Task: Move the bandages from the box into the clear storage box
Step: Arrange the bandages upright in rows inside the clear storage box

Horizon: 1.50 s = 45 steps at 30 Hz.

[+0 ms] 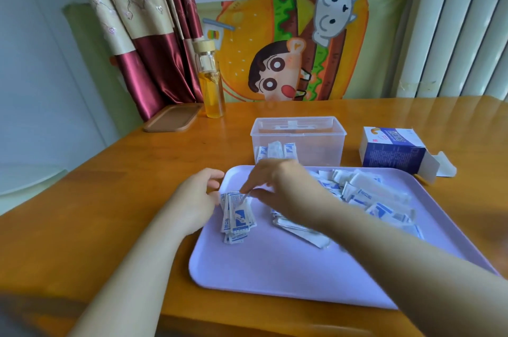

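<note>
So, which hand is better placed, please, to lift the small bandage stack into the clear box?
Probably the right hand: its fingertips pinch the small stack, and the clear box sits beyond it. The left hand is farther.

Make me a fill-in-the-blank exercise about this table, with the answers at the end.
1. The cardboard box lies on its side with its end flap ____.
2. The clear storage box has no ____ on it and holds a few bandages.
3. The bottle at the back holds ____ liquid.
4. The right hand pinches one ____ on the small stack on the tray.
Missing words: open; lid; yellow; bandage.
</note>
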Each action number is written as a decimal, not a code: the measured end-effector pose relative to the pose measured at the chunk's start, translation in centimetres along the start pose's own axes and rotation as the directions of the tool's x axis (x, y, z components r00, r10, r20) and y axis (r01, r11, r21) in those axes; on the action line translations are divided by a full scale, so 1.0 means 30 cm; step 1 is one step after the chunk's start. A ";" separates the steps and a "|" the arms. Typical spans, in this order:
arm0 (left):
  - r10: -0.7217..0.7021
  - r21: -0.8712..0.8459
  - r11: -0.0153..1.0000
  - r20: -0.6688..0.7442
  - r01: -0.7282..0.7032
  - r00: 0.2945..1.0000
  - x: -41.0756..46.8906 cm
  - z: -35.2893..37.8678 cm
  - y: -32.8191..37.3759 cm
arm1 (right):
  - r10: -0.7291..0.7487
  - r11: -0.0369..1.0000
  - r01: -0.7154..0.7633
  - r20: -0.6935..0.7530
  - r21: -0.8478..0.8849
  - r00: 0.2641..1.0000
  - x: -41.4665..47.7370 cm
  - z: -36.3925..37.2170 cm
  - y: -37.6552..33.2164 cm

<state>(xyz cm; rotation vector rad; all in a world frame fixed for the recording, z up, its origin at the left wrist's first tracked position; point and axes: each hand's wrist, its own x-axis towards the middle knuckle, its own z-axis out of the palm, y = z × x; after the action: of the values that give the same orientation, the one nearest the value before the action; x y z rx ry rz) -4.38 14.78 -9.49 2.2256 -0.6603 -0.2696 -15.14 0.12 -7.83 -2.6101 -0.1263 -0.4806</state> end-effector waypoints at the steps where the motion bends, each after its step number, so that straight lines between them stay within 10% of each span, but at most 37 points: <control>1: -0.008 -0.066 0.998 0.018 0.010 1.000 -0.008 0.000 0.003 | -0.010 1.000 0.011 0.036 -0.020 0.999 0.014 0.049 0.005; 11: -0.110 -0.484 0.858 0.154 0.173 0.982 -0.045 0.055 0.020 | 0.536 0.792 -0.600 0.341 0.113 0.772 0.132 0.041 0.028; 19: -0.334 -0.879 0.420 0.081 0.225 0.939 -0.094 0.118 0.073 | 0.579 0.648 -0.755 0.580 0.099 0.573 0.206 0.062 -0.006; 36: -0.406 -0.932 0.316 0.040 0.181 0.913 -0.106 0.181 0.078 | 0.548 0.833 -0.515 0.437 -0.204 0.713 0.169 0.145 -0.037; 45: -0.416 -0.966 0.256 -0.078 0.035 0.906 -0.121 0.172 0.092 | 0.502 0.841 -0.536 0.267 0.070 0.823 0.147 0.156 0.012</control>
<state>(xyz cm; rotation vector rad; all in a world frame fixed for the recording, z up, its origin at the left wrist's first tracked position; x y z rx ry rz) -10.48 11.93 -10.97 1.0592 0.1088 -0.3206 -9.48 2.03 -10.27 -2.4082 0.4553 0.0416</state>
